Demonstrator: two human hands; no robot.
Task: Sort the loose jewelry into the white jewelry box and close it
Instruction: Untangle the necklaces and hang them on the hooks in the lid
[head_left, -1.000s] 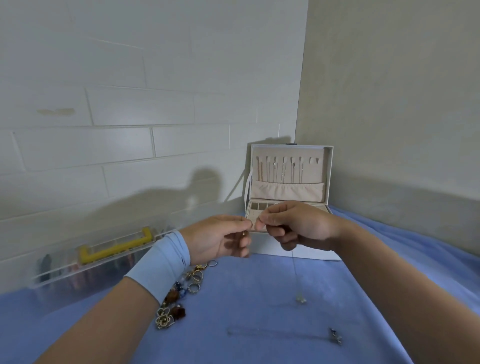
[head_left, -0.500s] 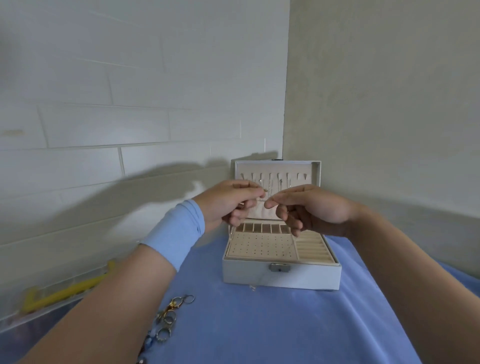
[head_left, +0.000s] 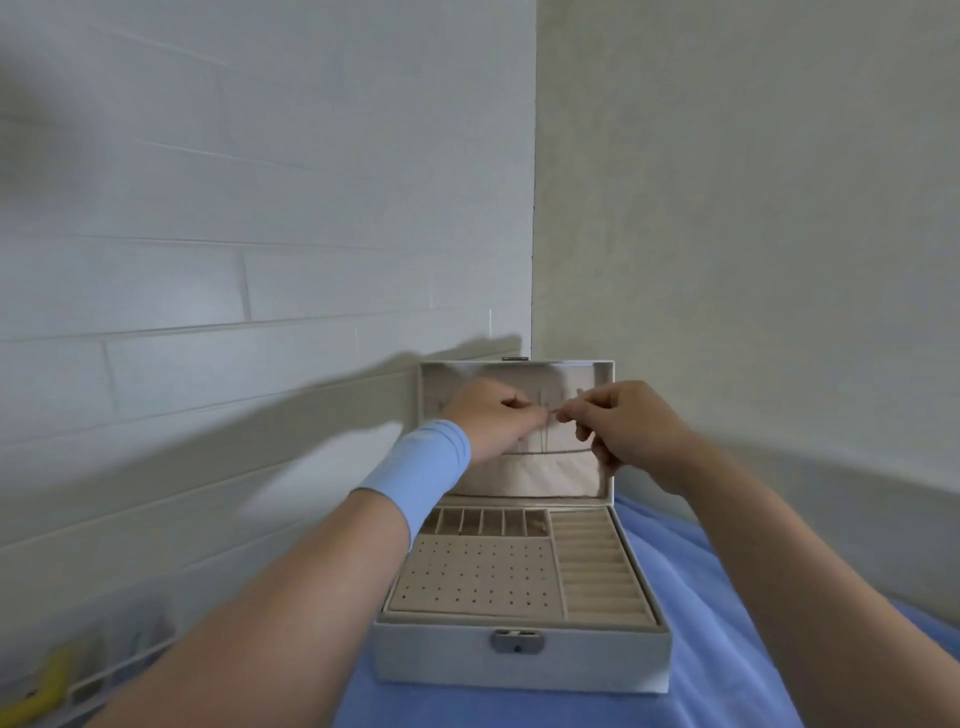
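A smooth, light-blue fabric band (head_left: 415, 467) wraps snugly round the left wrist just behind the left hand (head_left: 493, 421); both forearms and the right hand (head_left: 628, 426) are bare.

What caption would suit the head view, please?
Left hand and right hand pinch a fine chain before the open jewelry box.

One jewelry box (head_left: 519, 662), one left hand (head_left: 493, 423), one right hand (head_left: 626, 428), one chain (head_left: 557, 413), one wristband (head_left: 422, 467).

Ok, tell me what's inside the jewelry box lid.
In the lid, thin chains hang above a beige pocket. The left hand and right hand, pinching a necklace, hide most hooks.
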